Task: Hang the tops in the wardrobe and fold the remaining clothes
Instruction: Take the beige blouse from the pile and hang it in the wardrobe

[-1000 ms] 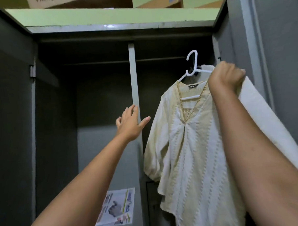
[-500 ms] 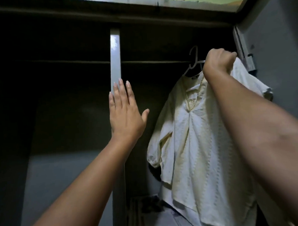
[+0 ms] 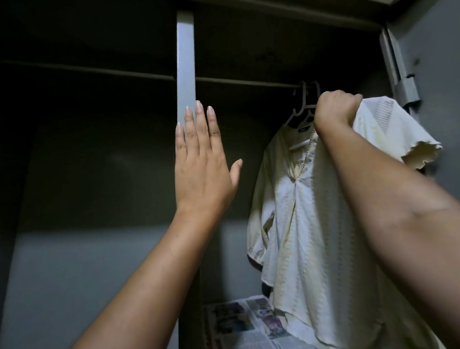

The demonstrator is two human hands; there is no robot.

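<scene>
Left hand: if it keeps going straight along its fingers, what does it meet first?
Probably the grey centre post: the left hand points up along it, fingertips overlapping its front. Whether they already touch is unclear; depth isn't readable here.

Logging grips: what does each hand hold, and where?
Right hand grips the cream top at its shoulder, by the hanger. Left hand holds nothing.
</scene>
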